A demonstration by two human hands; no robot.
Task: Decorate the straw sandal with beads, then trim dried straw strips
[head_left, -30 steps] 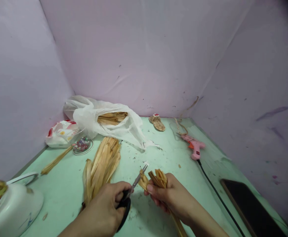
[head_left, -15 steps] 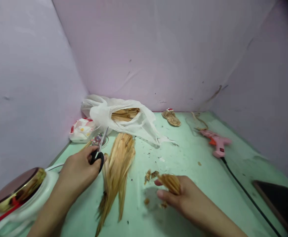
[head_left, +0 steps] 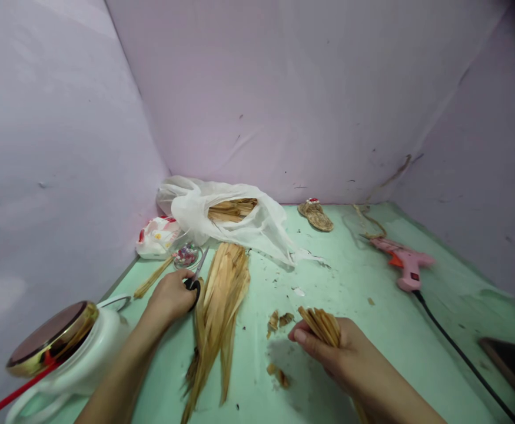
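Observation:
My left hand is closed on the black handles of a pair of scissors, low at the left edge of a bundle of long dried husk strips. The blades point away from me, beside a small clear dish of coloured beads. My right hand is closed around a smaller bunch of dried husk strips, its cut ends facing up and left. Small husk scraps lie on the table to its left.
At the back stands a white plastic bag with more strips. A woven sole-shaped piece lies behind. A pink glue gun with a black cord and a dark flat object lie right. A white pot stands near left.
The view has shifted slightly. My left hand has moved forward and a little right, bringing the scissors lower beside the long strips. My right hand still grips its bunch.

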